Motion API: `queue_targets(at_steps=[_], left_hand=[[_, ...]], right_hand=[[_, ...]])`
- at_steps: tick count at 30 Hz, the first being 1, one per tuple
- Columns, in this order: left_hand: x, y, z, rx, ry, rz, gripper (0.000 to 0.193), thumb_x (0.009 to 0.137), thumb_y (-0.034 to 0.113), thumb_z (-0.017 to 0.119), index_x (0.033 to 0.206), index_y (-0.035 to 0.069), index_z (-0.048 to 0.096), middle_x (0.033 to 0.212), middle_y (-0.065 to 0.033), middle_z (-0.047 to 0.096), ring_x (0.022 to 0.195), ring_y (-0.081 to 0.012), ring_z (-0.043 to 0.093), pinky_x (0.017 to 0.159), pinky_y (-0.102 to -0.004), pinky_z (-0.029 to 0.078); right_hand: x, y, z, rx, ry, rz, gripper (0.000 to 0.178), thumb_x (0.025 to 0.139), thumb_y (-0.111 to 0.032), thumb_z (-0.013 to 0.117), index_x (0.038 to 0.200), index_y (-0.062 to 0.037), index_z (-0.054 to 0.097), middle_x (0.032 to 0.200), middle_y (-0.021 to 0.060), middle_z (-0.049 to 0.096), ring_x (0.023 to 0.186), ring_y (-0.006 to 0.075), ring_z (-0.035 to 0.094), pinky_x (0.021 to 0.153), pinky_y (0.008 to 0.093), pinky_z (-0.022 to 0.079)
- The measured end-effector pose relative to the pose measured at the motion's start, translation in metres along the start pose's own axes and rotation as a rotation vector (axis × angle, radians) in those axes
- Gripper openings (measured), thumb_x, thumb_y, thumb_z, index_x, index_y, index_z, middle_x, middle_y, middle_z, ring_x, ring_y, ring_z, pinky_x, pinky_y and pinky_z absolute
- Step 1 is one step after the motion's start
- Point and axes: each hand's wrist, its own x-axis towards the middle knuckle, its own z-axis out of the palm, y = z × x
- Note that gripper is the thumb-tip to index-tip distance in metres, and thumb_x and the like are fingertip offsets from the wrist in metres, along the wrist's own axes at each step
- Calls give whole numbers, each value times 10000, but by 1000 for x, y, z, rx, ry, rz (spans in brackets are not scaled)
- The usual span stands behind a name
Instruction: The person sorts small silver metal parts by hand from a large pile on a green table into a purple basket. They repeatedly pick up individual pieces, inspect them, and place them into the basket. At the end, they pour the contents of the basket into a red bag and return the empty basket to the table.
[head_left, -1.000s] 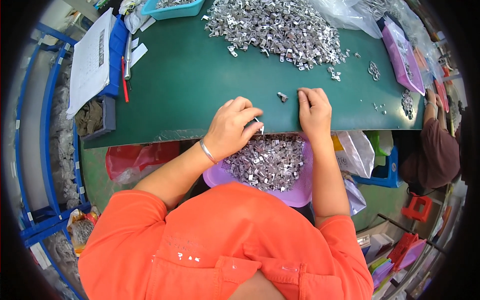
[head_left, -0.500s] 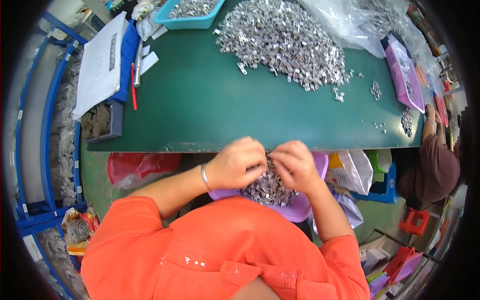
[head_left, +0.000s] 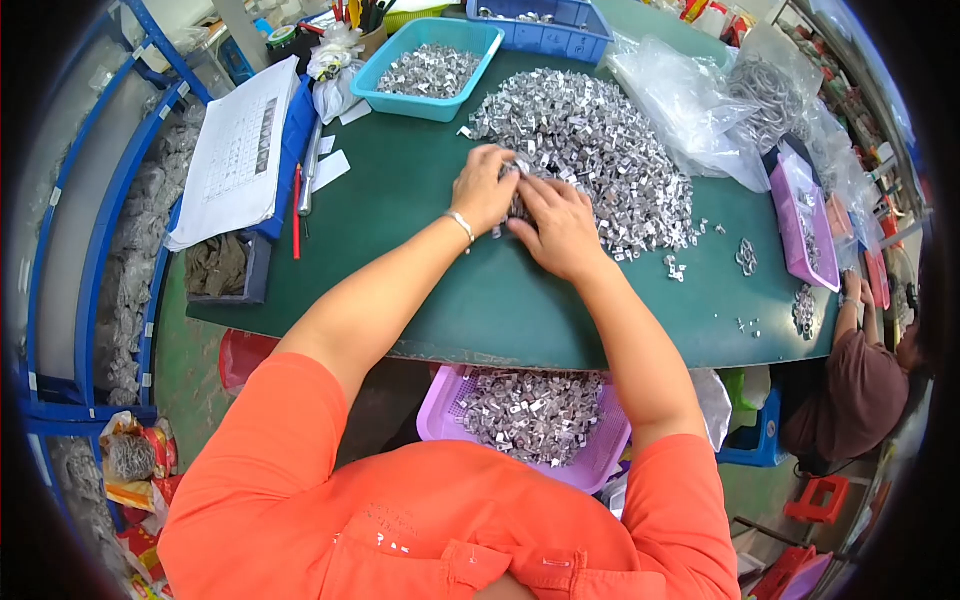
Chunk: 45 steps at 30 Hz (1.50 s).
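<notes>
A large heap of small silvery metal clips [head_left: 610, 150] lies on the green table [head_left: 390, 230]. At the heap's near left edge my left hand [head_left: 482, 190] curls its fingers round some of the clips. My right hand [head_left: 558, 228] meets it from the other side, fingers bent over and thumb below. A cluster of clips shows between the two hands, partly covered by the fingers. Below the table's front edge, close to my body, a purple perforated basket [head_left: 432, 412] holds many more clips.
A turquoise tray [head_left: 440, 108] and a blue crate [head_left: 545, 38] with metal parts stand behind. Clear plastic bags [head_left: 680, 100] lie right of the heap, near a pink basket [head_left: 800, 235]. Papers [head_left: 235, 160] and a red pen [head_left: 297, 212] are left. Another person [head_left: 850, 390] sits at right.
Both hands have gone from above the purple basket forward to the heap's near left edge. The view has shifted, showing more of the table's far side and the whole basket.
</notes>
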Motion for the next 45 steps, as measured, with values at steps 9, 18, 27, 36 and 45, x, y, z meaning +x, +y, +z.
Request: queue_targets(at_steps=[9,18,27,36,45], left_hand=[[-130,80,-6,-105,-287,172,460,980,281,488,1380,57,453,1440,-211,398,1326,-386,396,1115,-446,299],[-159,91,-58,-360,-21,33,89,902,51,636,985,17,637,956,-43,566,737,-87,534,672,-216,458],[-184,113,-49,-42,-265,343,284,699,115,814,937,38,677,892,-92,592,792,-253,597,694,-345,496],[-194,100,-50,-391,-212,149,185,781,-74,701,925,5,616,904,-76,658,777,-152,652,731,-266,537],[-198,91,-51,-705,-282,-64,251,824,-92,664,1051,-12,591,1005,-84,659,912,-119,636,795,-253,540]], right_hand=[[-132,-31,-52,133,-94,55,477,837,-213,688,1274,-60,574,1346,105,550,1258,325,479,1042,449,359],[-225,-42,-75,457,488,659,147,864,4,641,1010,10,656,985,96,627,831,170,602,739,274,487],[-178,-67,-44,85,274,404,131,781,-109,731,884,-62,665,876,72,584,832,285,551,731,395,435],[-186,-64,-41,-13,277,380,92,832,-103,687,900,-72,633,895,63,587,827,280,535,725,387,409],[-177,-69,-41,94,317,356,171,789,-94,729,927,-60,634,925,76,619,849,285,571,737,395,435]])
